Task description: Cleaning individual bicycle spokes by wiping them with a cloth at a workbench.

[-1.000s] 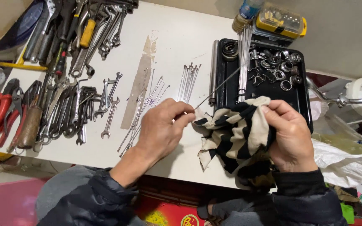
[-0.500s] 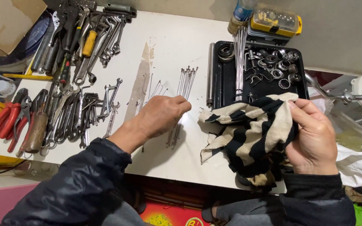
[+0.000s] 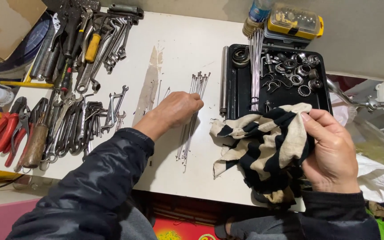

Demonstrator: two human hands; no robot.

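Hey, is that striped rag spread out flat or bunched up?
Bunched up: the striped rag is crumpled in folds in the right hand, draping over the table edge.

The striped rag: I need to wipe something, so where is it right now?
In the head view, the striped rag is bunched in the right hand at the table's near right edge, overlapping the black parts tray.

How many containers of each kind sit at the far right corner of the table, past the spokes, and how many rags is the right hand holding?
Black tray of small metal parts: 1
Yellow-lidded parts box: 1
Plastic bottle: 1
Striped rag, held in the right hand: 1
Total: 4
The left hand rests on the loose spokes.
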